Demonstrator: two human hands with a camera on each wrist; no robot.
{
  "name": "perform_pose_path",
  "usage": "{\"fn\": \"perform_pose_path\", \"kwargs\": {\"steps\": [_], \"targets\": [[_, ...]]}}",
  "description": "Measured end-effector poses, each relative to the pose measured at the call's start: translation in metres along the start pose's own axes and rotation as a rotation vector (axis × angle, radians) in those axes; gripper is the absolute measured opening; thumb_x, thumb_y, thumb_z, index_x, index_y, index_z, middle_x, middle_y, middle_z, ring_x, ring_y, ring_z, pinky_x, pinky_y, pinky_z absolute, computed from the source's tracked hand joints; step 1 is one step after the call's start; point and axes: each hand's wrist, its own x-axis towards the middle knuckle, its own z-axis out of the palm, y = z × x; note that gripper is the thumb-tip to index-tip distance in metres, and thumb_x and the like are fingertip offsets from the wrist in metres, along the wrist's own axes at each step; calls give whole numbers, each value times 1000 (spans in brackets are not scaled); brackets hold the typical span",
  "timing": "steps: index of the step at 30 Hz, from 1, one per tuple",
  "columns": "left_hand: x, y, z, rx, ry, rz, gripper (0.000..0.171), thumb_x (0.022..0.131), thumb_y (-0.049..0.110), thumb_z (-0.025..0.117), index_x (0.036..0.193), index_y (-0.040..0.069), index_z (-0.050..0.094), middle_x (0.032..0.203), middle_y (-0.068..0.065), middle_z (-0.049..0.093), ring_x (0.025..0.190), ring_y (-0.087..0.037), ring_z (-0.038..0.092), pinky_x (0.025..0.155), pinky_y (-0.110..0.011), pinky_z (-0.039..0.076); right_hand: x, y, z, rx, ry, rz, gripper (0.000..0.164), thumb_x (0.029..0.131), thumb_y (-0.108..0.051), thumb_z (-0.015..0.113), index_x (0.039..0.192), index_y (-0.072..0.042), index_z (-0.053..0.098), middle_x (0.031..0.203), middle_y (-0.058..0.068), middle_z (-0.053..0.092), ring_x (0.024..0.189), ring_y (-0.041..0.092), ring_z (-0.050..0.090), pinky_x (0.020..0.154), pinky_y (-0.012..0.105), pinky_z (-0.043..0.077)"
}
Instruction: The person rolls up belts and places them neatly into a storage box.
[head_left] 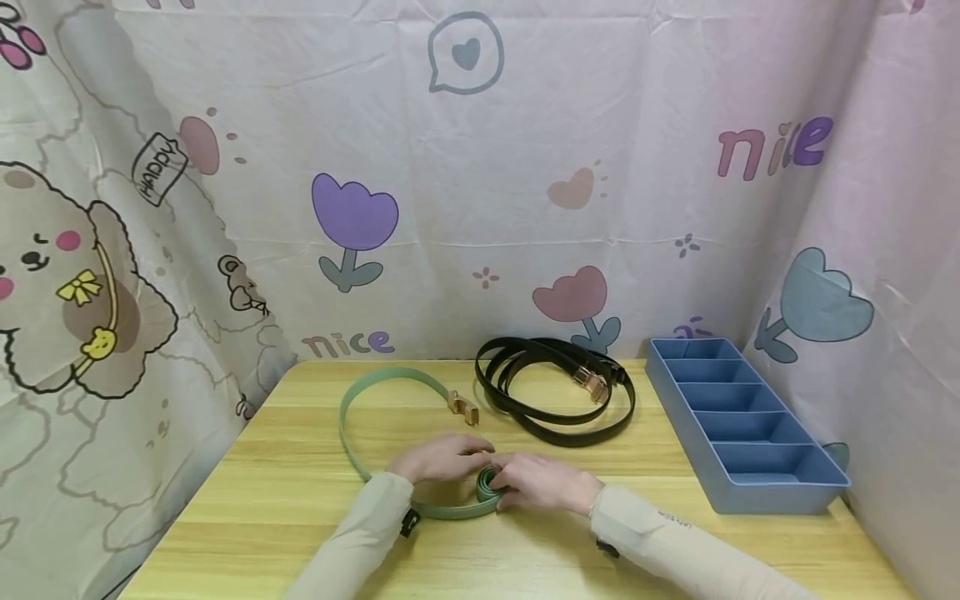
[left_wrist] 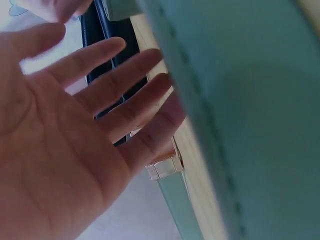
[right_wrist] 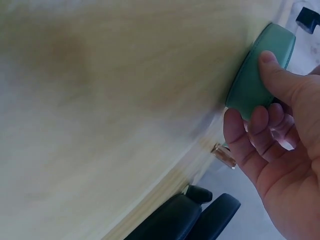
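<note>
So the green belt (head_left: 393,373) is lying on the front-middle part of the desk (head_left: 262,500), one end wound into a snug coil (head_left: 487,485) that sits on its edge with the spiral facing up. The right grip (head_left: 547,481) has that coil: thumb on the outer face, fingers curled in against it, so basically a closed pinch. The left grip (head_left: 442,458) is loose, palm open and fingers mostly straight, right beside the coil; can't tell if the fingertips actually touch it. The bit that matters most imo: the coil is at the right grip's 9 o'clock and around the left grip's 4 o'clock, so the right one is nearer, and the coil's axis stands roughly upright. The loose strap leaves the coil toward 8 o'clock, gets lost behind the left sleeve (head_left: 367,517), then swings up and over in a big arc to a gold buckle (head_left: 463,408) at the coil's 11. Further out, at 1 o'clock, there's a looped pile of black strap (head_left: 570,437) (one belt or two, no clue) with its own gold-toned buckle (head_left: 592,385). Past that, between 2 and 3, is a blue divided tray (head_left: 690,442), and a printed curtain (head_left: 465,167) hangs behind everything at 12.
</note>
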Motion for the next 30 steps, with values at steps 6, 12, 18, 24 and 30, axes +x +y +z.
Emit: {"fn": "perform_pose_path", "kwargs": {"steps": [6,12,18,24,30], "targets": [[-5,9,8,-78,-51,1,63,73,44,79,128,19,61,118,6,63,106,-11,58,95,-33,46,-1,7,1,-10,29,-12,14,84,-33,73,93,-22,74,94,-10,61,84,-2,55,79,13,47],[-1,15,15,-10,-11,60,57,64,33,89,114,22,65,104,8,58,92,-5,53,83,-22,46,-2,8,1,-11,30,-19,12,84,-33,73,90,-23,73,89,-12,56,81,-3,51,76,13,46],[2,17,21,69,38,91,51,65,25,88,110,20,66,98,7,57,86,-5,52,77,-20,45,-3,11,1,11,28,-12,11,85,-32,73,90,-22,72,91,-12,56,81,-4,50,77,12,45],[2,18,23,146,68,105,49,65,28,87,109,21,65,96,8,57,84,-3,49,75,-21,45,-4,13,2,7,18,-44,12,86,-32,72,93,-22,72,102,-10,63,89,-3,55,84,13,46],[4,17,26,168,108,117,37,65,30,88,94,21,68,85,12,58,74,0,50,68,-18,44,-7,11,0,23,-2,-35,20,86,-30,72,103,-21,73,106,-6,65,94,-2,57,87,12,46]]}}
